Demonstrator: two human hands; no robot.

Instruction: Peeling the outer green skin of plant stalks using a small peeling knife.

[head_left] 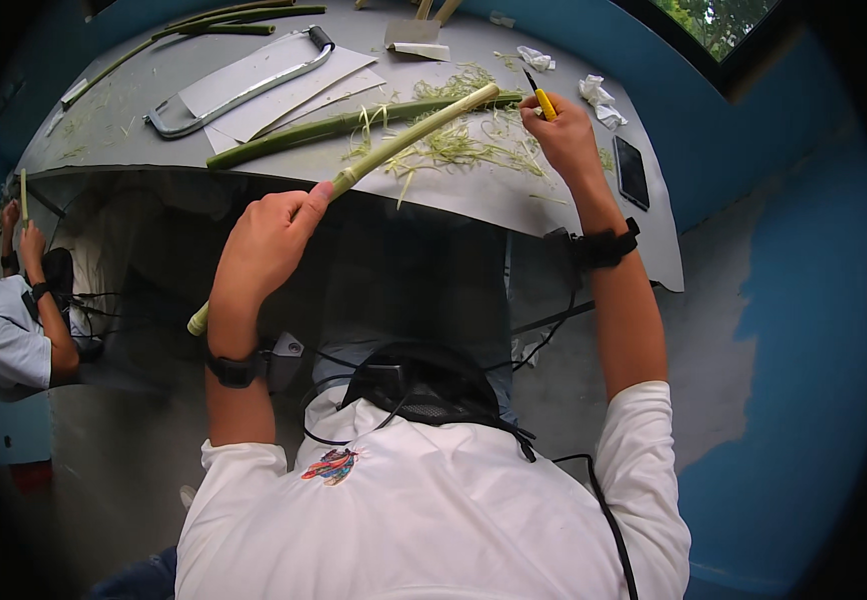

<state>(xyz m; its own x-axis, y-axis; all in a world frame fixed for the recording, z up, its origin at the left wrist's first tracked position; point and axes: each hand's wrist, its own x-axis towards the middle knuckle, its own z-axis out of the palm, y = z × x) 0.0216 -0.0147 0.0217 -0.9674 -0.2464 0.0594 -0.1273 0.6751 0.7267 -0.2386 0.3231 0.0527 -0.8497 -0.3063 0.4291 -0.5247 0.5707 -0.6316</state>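
A pale green, peeled bamboo stalk (pixel 416 132) slants from below my left wrist up toward the far right. My left hand (pixel 272 238) is closed around it near its middle, thumb along the stalk. Just right of its far end, my right hand (pixel 564 138) grips a yellow utility knife (pixel 546 104), its dark tip pointing up and away. The knife and the stalk are apart. Beneath the raised stalk, a darker green bamboo stalk (pixel 294 140) lies on the table among curly green shavings (pixel 454 150).
On the grey table (pixel 644 245) are a hacksaw (pixel 244 98), white sheets (pixel 349 88), crumpled tissues (pixel 602 95) and a phone (pixel 631 170). More green stalks (pixel 229 30) lie at the far left. Another person (pixel 19 310) sits at left holding a stick. Cables hang near my waist.
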